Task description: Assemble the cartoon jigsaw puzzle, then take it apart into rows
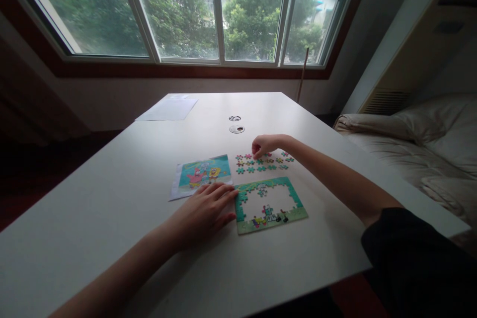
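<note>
A partly filled jigsaw puzzle (271, 226) lies flat on the table, its border joined and its middle showing bare white. My left hand (208, 206) rests palm down with fingers stretched out, fingertips at the puzzle's left edge and over the lower edge of a cartoon picture sheet (185, 179). Loose jigsaw pieces (261, 169) are laid out in rows beyond the puzzle. Over the far rows, my right hand (266, 145) is closed, thumb and fingers pinched down at the pieces. Whatever is between those fingertips is hidden.
The white table (122, 179) carries a sheet of paper (167, 109) at its far left and two round inserts (236, 129) near the centre back. A padded sofa (417, 134) stands to the right. Windows (216, 10) line the wall behind the table.
</note>
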A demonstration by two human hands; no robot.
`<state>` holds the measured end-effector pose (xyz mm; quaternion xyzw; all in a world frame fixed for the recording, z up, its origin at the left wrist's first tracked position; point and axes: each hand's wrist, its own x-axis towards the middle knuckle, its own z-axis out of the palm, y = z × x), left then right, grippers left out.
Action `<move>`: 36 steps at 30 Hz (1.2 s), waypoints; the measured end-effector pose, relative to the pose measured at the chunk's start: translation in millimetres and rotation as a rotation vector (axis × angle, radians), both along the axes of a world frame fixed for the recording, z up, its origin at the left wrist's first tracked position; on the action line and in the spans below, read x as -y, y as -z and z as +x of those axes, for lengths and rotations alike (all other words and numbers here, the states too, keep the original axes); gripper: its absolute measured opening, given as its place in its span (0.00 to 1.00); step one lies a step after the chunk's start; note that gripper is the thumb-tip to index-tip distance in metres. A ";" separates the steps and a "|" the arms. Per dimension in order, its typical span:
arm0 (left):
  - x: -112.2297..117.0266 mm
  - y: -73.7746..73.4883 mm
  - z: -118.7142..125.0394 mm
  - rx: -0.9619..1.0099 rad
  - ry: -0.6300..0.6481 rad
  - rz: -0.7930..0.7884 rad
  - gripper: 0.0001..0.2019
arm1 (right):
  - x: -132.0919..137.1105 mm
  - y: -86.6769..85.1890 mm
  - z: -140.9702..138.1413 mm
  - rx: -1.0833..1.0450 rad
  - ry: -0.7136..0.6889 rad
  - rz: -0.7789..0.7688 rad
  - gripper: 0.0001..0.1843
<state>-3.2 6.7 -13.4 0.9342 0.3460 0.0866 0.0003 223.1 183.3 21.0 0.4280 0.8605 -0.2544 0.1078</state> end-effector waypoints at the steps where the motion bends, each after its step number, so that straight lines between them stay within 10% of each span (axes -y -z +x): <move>1: 0.0 0.0 0.1 -0.001 0.000 0.001 0.19 | -0.3 0.1 0.1 -0.003 0.001 0.000 0.17; 13: 0.8 -3.1 -0.1 -0.013 -0.004 -0.028 0.19 | 4.6 -1.1 3.4 -0.119 -0.029 0.124 0.11; 17: 4.4 -4.9 1.9 -0.002 -0.050 -0.048 0.19 | 39.5 -10.5 8.6 -0.381 -0.011 0.167 0.11; 25: 11.8 -7.3 5.9 0.009 -0.104 -0.075 0.28 | 140.0 6.5 18.3 -0.670 0.029 -0.249 0.13; 36: 12.0 -7.9 6.8 0.011 -0.102 -0.063 0.27 | 151.2 17.8 15.2 -0.572 -0.009 -0.013 0.09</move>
